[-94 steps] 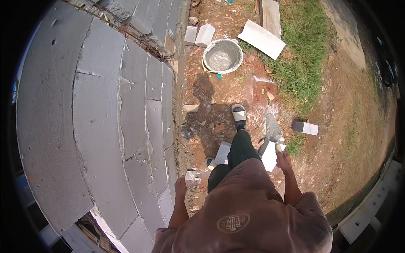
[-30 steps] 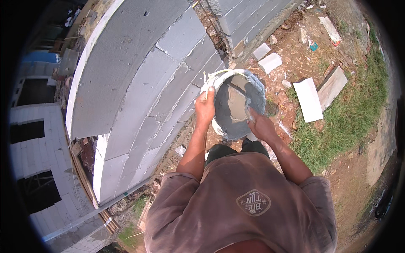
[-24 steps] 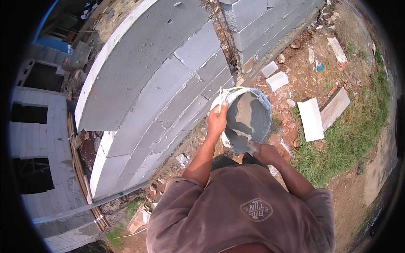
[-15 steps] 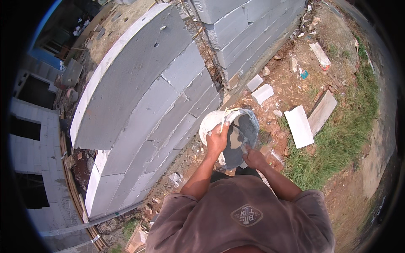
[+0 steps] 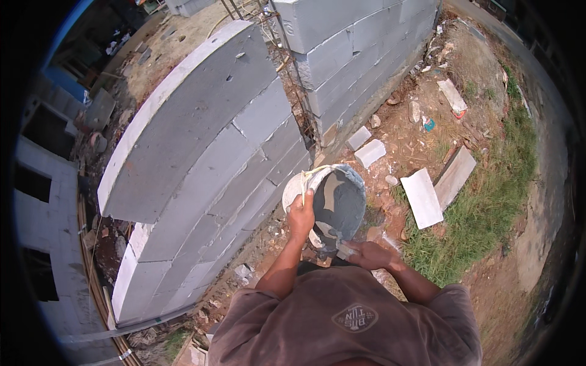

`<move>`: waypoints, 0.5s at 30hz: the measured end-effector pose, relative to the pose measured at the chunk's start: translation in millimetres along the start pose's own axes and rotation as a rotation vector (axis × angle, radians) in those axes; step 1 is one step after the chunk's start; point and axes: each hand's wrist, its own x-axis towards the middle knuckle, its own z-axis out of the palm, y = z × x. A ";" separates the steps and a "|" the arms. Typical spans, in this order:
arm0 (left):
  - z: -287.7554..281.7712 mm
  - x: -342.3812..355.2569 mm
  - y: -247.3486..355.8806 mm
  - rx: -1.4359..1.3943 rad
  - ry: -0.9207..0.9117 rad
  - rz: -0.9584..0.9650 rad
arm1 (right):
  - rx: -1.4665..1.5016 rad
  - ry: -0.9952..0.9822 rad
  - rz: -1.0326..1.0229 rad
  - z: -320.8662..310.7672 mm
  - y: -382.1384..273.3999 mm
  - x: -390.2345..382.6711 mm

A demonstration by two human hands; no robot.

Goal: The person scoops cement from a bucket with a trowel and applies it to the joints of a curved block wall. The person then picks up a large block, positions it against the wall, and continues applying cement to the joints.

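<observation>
A white bucket [image 5: 357, 194] smeared with grey mortar is tilted in front of me, its mouth facing up and to the right. My left hand [image 5: 300, 218] is closed at its left rim, gripping the pale cord-like handle [image 5: 303, 183]. Wet grey mortar [image 5: 332, 210] coats the inside. At the near rim my right hand [image 5: 371, 255] is closed around a mortar-covered trowel [image 5: 331, 233]. The trowel's blade lies at the bucket's mouth; its exact shape is partly hidden by mortar and my fingers.
On my left rises a light grey block wall [image 5: 201, 165], with a second block wall [image 5: 360, 49] beyond a gap holding steel bars [image 5: 292, 79]. Cut block pieces [image 5: 422, 198] and rubble lie on the soil to the right, beside grass [image 5: 482, 207]. Bamboo poles [image 5: 91, 262] lean at far left.
The bucket has tipped further toward me and shifted slightly left with my left hand. My right hand has come out of the bucket to its near rim, bringing the trowel into view.
</observation>
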 end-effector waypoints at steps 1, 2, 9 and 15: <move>-0.8 -0.9 1.0 -0.011 -0.003 0.000 | 0.072 -0.009 -0.006 -18.5 -0.7 -13.3; -4.3 -1.2 2.4 -0.021 -0.005 0.000 | 0.143 -0.018 -0.012 -29.1 -1.6 -20.3; -9.8 3.4 11.1 -0.065 0.002 0.005 | -0.165 -0.008 0.129 4.7 -8.0 7.8; -20.7 16.5 -13.4 -0.229 0.024 0.001 | 0.028 0.041 0.097 -50.5 -11.5 -52.0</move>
